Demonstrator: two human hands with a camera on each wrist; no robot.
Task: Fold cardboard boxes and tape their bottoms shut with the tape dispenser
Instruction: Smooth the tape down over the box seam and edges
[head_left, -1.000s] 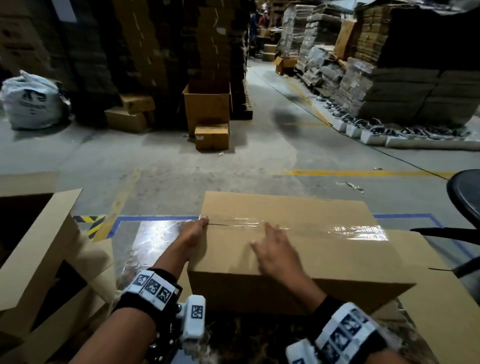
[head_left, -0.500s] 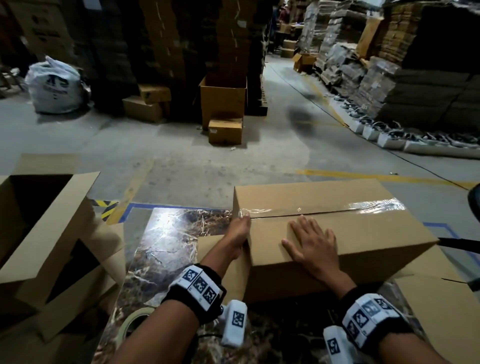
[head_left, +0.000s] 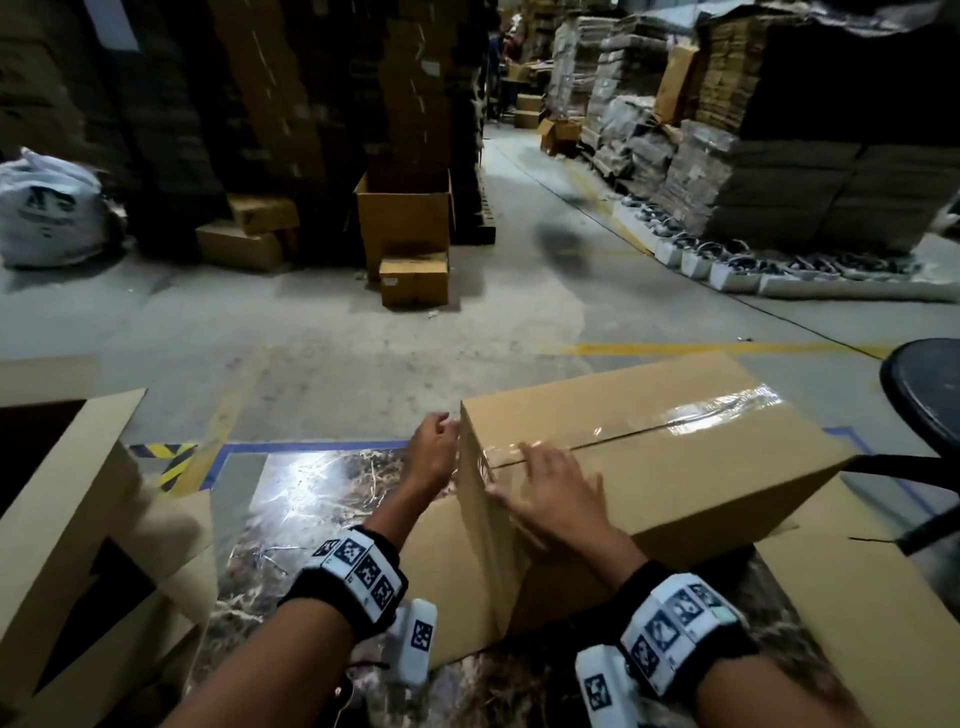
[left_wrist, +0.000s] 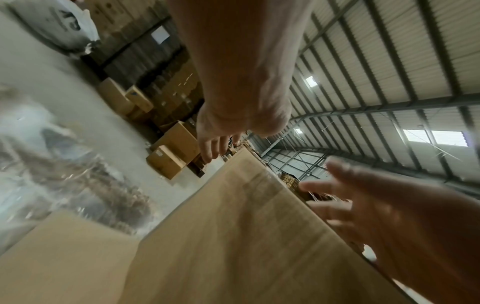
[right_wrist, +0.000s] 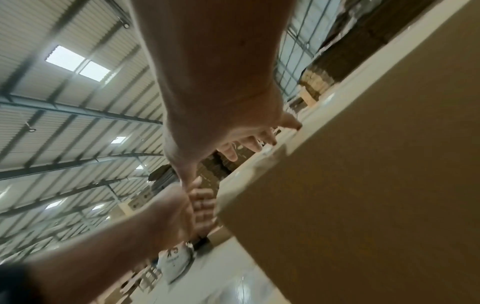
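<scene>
A taped cardboard box (head_left: 649, 483) is sitting on a marble-patterned table (head_left: 311, 499), turned at an angle, with clear tape (head_left: 691, 421) running along its top seam and down its near-left end. The right hand (head_left: 556, 499) is lying flat on the box's top near that end, fingers spread apart. The left hand (head_left: 434, 452) is reaching to the box's left end, fingers loosely extended beside its upper corner; whether they are touching it is unclear. An open box (head_left: 67, 519) is standing left of the taped box.
</scene>
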